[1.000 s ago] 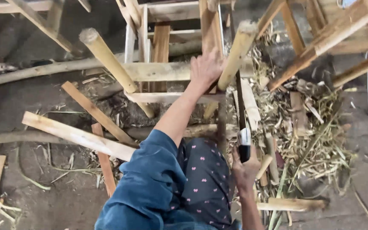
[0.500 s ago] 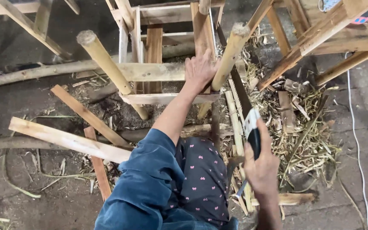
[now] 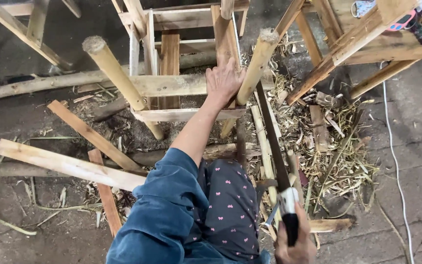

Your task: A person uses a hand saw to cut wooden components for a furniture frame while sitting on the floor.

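1. Two hands are at work here: my left hand [image 3: 224, 80] lies flat on the pale wooden frame of rails and slats [image 3: 172, 84], fingers spread and pressed against the upright slat, not curled round anything that I can see.
2. My right hand [image 3: 295, 247] sits at the bottom edge of the view, fingers clamped on the black handle of a long dark-bladed handsaw [image 3: 274, 146].
3. That blade runs up and away from the handle, its far end reaching the slanted round bamboo pole [image 3: 256, 66] just beside my left hand; whether the teeth touch the pole I cannot tell.
4. I see no cut or notch in the pole where the blade meets it, so by my judgement the sawing is barely begun or not begun.
5. A second round bamboo pole [image 3: 118, 78] leans to the left, well apart from the blade.
6. Room is tight: frame rails crowd the blade on the left, and slanted wooden braces [image 3: 338, 54] close in on the right.
7. Loose wooden laths [image 3: 69, 164] and a heap of straw-like shavings [image 3: 333, 142] litter the floor; the white cable [image 3: 391, 146] lies further right.
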